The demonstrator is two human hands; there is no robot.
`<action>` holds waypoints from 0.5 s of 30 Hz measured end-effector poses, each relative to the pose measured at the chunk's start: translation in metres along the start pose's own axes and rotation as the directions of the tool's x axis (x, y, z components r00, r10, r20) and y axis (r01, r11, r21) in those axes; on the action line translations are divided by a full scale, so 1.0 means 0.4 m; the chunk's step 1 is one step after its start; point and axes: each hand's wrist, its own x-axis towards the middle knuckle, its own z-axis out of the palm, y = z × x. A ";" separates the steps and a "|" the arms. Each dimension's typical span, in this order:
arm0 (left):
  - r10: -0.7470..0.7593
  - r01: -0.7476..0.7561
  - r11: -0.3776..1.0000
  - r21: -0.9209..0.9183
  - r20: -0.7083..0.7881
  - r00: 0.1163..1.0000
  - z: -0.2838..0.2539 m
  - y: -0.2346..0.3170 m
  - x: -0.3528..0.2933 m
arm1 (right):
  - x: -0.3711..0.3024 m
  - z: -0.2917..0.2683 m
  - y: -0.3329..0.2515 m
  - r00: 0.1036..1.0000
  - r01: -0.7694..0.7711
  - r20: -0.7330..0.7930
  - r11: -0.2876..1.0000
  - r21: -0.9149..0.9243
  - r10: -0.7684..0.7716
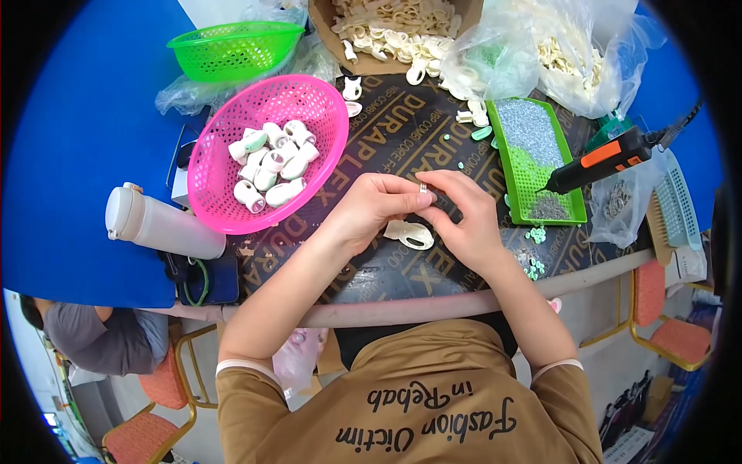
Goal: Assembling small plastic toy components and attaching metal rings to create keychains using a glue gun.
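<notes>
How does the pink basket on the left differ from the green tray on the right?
The pink basket is round and deep; the green tray is rectangular and shallow. The pink basket holds a heap of chunky white parts, while the green tray holds tiny grey pieces, lighter at its far end, darker at its near end. Both are perforated.

1. Beyond the hands (469,220), a bare lane of bench (390,139) runs between the pink basket (209,178) and the green tray (517,172); cream parts (394,42) spilling from the brown box (322,37) close its far end.
2. Leftward, the basket's raised rim bars a low pass, with a white bottle (166,224) just beside it.
3. Rightward, a black tool (585,173) overhangs the tray; green bits (535,267) litter the bench nearby.
4. Between the forearms (297,282), one cream piece (415,237) interrupts the open bench.
</notes>
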 end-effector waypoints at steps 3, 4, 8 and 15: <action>-0.026 0.029 0.996 -0.083 0.037 0.999 -0.009 -0.009 0.007 | 0.001 0.000 -0.004 1.000 -0.008 -0.012 1.000 0.021 0.008; -0.027 0.030 0.996 -0.082 0.037 0.999 -0.011 -0.008 0.009 | 0.002 -0.001 -0.004 1.000 -0.012 -0.025 1.000 0.028 0.013; -0.019 0.044 0.984 -0.173 0.140 0.990 -0.010 -0.013 0.004 | -0.001 -0.004 -0.008 0.998 -0.012 -0.067 0.997 0.081 0.017; 0.068 -0.076 0.996 0.047 0.143 0.987 0.000 0.001 -0.005 | -0.010 -0.006 -0.006 1.000 -0.007 -0.014 0.993 0.117 0.009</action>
